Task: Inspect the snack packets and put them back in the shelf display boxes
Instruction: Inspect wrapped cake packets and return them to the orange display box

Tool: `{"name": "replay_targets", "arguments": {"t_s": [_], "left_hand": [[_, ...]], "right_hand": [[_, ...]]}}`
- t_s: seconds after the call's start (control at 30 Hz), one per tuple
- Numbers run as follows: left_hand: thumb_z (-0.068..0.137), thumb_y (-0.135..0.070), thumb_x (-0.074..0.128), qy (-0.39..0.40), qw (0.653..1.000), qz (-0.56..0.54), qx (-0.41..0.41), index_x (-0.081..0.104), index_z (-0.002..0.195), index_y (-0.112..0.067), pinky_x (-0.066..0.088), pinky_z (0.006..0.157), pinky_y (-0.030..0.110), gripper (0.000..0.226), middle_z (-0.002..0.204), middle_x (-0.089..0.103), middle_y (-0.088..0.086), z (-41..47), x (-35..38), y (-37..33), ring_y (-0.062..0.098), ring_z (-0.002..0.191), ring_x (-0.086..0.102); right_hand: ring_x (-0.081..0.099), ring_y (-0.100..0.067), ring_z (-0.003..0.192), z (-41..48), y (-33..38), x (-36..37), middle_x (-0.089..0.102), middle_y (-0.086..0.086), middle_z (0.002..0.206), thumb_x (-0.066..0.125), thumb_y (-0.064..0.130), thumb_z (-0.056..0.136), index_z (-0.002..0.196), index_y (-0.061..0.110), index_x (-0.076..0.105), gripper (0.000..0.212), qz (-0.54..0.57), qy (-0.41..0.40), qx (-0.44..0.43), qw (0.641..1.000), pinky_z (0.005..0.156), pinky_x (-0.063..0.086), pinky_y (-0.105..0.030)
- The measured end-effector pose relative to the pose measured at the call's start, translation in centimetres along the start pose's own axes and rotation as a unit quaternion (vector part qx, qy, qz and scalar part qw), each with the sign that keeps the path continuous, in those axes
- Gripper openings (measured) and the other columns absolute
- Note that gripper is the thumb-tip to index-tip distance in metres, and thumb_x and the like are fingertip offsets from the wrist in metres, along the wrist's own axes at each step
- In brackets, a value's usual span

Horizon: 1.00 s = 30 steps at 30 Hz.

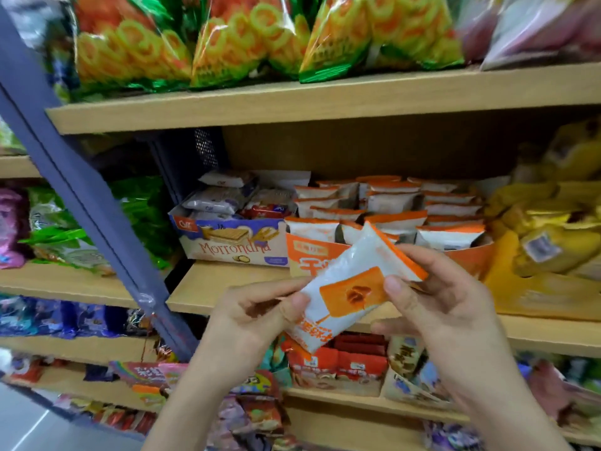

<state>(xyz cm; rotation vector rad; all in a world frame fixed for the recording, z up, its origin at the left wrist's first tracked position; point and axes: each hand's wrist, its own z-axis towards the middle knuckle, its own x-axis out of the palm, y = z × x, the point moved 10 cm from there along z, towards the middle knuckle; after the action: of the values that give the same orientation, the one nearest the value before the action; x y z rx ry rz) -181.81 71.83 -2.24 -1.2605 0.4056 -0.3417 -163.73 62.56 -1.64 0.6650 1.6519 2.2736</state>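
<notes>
I hold a white and orange snack packet (351, 288) tilted in front of the middle shelf. My left hand (257, 317) pinches its lower left end with the thumb on top. My right hand (442, 304) grips its upper right part, thumb on the front and fingers behind. Right behind the packet stands an orange display box (312, 255) filled with several matching packets (452, 236) standing on edge.
A white and purple Morrondna wafer box (234, 245) stands left of the orange box. Yellow packets (553, 242) pile up on the right. Big ring-snack bags (227, 40) fill the top shelf. A blue-grey upright post (81, 190) slants down the left. Lower shelves hold more snack boxes (338, 366).
</notes>
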Motion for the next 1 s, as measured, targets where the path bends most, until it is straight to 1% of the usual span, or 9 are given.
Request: {"name": "replay_targets", "arguments": {"t_s": [0.13, 0.23, 0.33, 0.47, 0.53, 0.67, 0.73, 0.9, 1.0], "left_hand": [[0.075, -0.040, 0.074, -0.042, 0.982, 0.149, 0.112, 0.075, 0.091, -0.036, 0.048, 0.079, 0.009, 0.017, 0.096, 0.073, -0.022, 4.6, 0.1, -3.9, -0.007, 0.092, 0.065], [0.080, -0.035, 0.078, -0.077, 0.888, 0.409, 0.196, 0.076, 0.102, -0.026, 0.043, 0.083, 0.015, 0.023, 0.092, 0.069, -0.013, 7.6, 0.4, -5.6, 0.008, 0.092, 0.060], [0.084, -0.042, 0.073, -0.022, 0.842, 0.529, 0.101, 0.074, 0.110, -0.020, 0.047, 0.077, 0.032, 0.034, 0.097, 0.071, 0.002, 10.3, 0.4, -3.5, 0.020, 0.095, 0.062], [0.088, -0.042, 0.068, 0.048, 0.847, 0.528, 0.022, 0.073, 0.087, -0.033, 0.041, 0.059, 0.016, 0.011, 0.077, 0.067, -0.020, 11.7, 1.1, -3.2, 0.000, 0.074, 0.062], [0.092, -0.039, 0.065, 0.071, 0.844, 0.530, -0.026, 0.057, 0.072, -0.039, 0.037, 0.053, 0.014, 0.021, 0.072, 0.060, -0.022, 12.0, 0.9, -2.8, -0.002, 0.065, 0.054], [0.096, -0.029, 0.059, 0.090, 0.821, 0.563, -0.012, 0.070, 0.111, -0.029, 0.040, 0.057, 0.015, 0.018, 0.094, 0.065, -0.007, 12.7, 1.0, -2.8, 0.009, 0.080, 0.057], [0.094, -0.018, 0.060, 0.066, 0.826, 0.560, 0.008, 0.072, 0.108, -0.021, 0.050, 0.066, 0.024, 0.019, 0.096, 0.068, -0.002, 12.9, 0.9, -3.2, 0.018, 0.088, 0.063], [0.087, -0.004, 0.064, 0.051, 0.872, 0.486, 0.034, 0.074, 0.107, -0.025, 0.057, 0.069, 0.031, 0.030, 0.094, 0.071, -0.002, 13.8, -0.1, -2.6, 0.018, 0.084, 0.068], [0.082, 0.005, 0.070, 0.047, 0.930, 0.365, 0.007, 0.076, 0.103, -0.011, 0.059, 0.081, 0.040, 0.027, 0.094, 0.075, 0.006, 14.1, -1.4, -2.2, 0.026, 0.087, 0.072]], "right_hand": [[0.071, -0.013, 0.070, 1.0, 3.0, -2.4, 0.073, 0.004, 0.090, 0.067, 0.019, 0.075, 0.088, 0.033, 0.067, 0.019, -0.034, -0.044, -0.099, 0.994, 0.054, 0.059, -0.029], [0.071, -0.013, 0.070, 1.4, 4.1, -3.4, 0.073, 0.004, 0.086, 0.065, 0.016, 0.077, 0.081, 0.038, 0.066, 0.022, -0.040, -0.062, -0.139, 0.988, 0.055, 0.059, -0.025], [0.072, -0.014, 0.072, 1.4, 5.0, -4.0, 0.072, 0.005, 0.088, 0.064, 0.018, 0.076, 0.080, 0.041, 0.066, 0.023, -0.049, -0.088, -0.175, 0.979, 0.059, 0.059, -0.023], [0.073, -0.015, 0.080, 1.3, 5.7, -4.6, 0.072, 0.002, 0.095, 0.065, 0.011, 0.082, 0.085, 0.033, 0.063, 0.023, -0.045, -0.127, -0.209, 0.968, 0.064, 0.060, -0.026], [0.073, -0.015, 0.083, 1.3, 6.3, -4.4, 0.072, 0.002, 0.096, 0.065, 0.011, 0.083, 0.087, 0.035, 0.061, 0.025, -0.042, -0.144, -0.230, 0.962, 0.066, 0.060, -0.026], [0.072, -0.013, 0.086, 1.6, 6.6, -3.2, 0.072, 0.001, 0.096, 0.064, 0.013, 0.086, 0.090, 0.037, 0.060, 0.025, -0.022, -0.154, -0.258, 0.954, 0.070, 0.060, -0.029], [0.072, -0.011, 0.087, 1.8, 6.6, -2.0, 0.071, 0.005, 0.099, 0.063, 0.010, 0.089, 0.093, 0.035, 0.058, 0.025, -0.059, -0.143, -0.279, 0.948, 0.071, 0.060, -0.027], [0.067, -0.004, 0.095, 2.6, 5.9, 1.4, 0.066, 0.011, 0.107, 0.057, 0.014, 0.096, 0.104, 0.025, 0.057, 0.014, -0.200, -0.082, -0.330, 0.919, 0.071, 0.058, -0.021], [0.064, -0.001, 0.078, 3.4, 5.6, 2.8, 0.066, 0.008, 0.090, 0.053, 0.020, 0.097, 0.100, 0.024, 0.057, 0.006, -0.275, -0.048, -0.323, 0.904, 0.060, 0.052, -0.012]]}}
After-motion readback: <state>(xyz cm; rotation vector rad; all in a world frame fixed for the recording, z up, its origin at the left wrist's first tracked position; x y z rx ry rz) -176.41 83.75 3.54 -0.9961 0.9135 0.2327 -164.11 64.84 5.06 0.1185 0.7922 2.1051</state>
